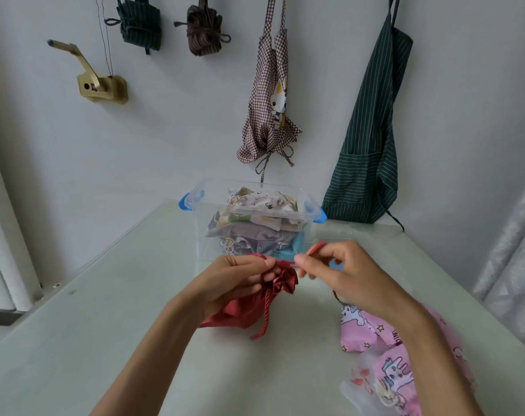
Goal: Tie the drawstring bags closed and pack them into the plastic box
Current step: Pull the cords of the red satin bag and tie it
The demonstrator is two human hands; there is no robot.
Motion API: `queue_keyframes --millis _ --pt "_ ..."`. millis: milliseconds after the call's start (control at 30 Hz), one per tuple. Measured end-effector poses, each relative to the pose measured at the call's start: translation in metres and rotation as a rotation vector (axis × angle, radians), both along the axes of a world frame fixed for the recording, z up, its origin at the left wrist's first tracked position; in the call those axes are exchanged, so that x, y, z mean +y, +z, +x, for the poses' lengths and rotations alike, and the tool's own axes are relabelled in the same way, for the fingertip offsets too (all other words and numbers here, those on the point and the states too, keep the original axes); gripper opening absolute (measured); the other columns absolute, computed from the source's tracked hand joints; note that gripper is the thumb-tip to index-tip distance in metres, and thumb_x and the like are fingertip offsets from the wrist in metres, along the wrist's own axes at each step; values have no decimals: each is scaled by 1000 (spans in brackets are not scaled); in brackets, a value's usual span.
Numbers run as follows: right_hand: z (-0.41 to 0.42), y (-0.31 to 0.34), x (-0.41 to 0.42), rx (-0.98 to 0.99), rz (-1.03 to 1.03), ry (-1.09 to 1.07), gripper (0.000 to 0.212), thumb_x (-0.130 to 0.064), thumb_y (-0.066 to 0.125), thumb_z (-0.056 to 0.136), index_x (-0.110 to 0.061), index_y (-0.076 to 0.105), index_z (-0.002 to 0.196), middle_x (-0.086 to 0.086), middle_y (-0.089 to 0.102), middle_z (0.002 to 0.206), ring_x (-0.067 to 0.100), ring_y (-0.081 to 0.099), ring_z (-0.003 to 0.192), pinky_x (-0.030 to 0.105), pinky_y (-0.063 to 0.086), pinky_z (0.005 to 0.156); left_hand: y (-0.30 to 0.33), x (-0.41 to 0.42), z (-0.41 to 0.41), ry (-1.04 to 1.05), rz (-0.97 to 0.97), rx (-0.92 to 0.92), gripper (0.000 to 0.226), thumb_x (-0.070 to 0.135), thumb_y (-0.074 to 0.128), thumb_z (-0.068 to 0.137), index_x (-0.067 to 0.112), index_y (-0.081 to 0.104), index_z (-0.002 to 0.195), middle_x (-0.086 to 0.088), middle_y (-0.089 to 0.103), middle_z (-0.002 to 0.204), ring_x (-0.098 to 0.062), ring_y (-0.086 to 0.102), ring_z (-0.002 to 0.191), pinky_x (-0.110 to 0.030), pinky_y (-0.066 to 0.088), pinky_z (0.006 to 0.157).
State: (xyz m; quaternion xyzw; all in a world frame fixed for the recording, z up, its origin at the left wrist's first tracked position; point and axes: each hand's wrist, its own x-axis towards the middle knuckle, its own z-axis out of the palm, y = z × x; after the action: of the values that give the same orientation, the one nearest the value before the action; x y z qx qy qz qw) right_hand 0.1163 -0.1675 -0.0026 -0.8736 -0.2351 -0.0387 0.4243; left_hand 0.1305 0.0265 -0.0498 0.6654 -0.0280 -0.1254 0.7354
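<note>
Red drawstring bag (249, 307) lies at centre of the pale green surface (75, 340), its gathered mouth (282, 276) raised toward 12 o'clock. Left hand (234, 283) grip clamped on the bag neck, fingers curled round the ruffled top. Right hand (345, 274) at 3 o'clock of the mouth, grip pinched together on a red cord end (316, 247) pulled out to the right. Second twisted red cord (264, 313) hangs down across the bag body toward 6 o'clock.

Clear plastic box (201, 202) with blue latches sits just beyond the hands at 12 o'clock, against the wall, part filled with patterned cloth bags (261, 205).

Pink printed bags (375, 334) lie on the surface at 4 o'clock, partly under the right forearm.

On the wall: checked apron (270, 115), green striped apron (372, 139).
</note>
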Motion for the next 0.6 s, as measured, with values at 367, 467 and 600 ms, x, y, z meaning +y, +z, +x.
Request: queue_keyframes --millis 367,467,600 --pt "5 1 -2 3 65 23 20 -23 48 96 -24 67 100 -10 70 98 -7 59 88 6 42 77 3 -1 -4 -64 65 -70 26 1 68 80 17 74 60 5 70 67 -1 66 65 -11 53 61" --pt "12 -18 4 141 -58 103 16 -22 53 94 -26 63 105 -9 67 106 4 60 98 9 43 80 3 -1 -5 -80 112 -115 25 -2 70 78 17 74 62 4 70 66 -3 66 65 -12 53 63" --pt "17 -29 6 274 -57 94 24 -12 61 87 -34 69 89 -6 71 88 13 60 77 22 45 76 0 0 -3 -20 184 -239 18 -5 74 73 12 75 66 -2 70 63 -6 63 58 -13 50 60"
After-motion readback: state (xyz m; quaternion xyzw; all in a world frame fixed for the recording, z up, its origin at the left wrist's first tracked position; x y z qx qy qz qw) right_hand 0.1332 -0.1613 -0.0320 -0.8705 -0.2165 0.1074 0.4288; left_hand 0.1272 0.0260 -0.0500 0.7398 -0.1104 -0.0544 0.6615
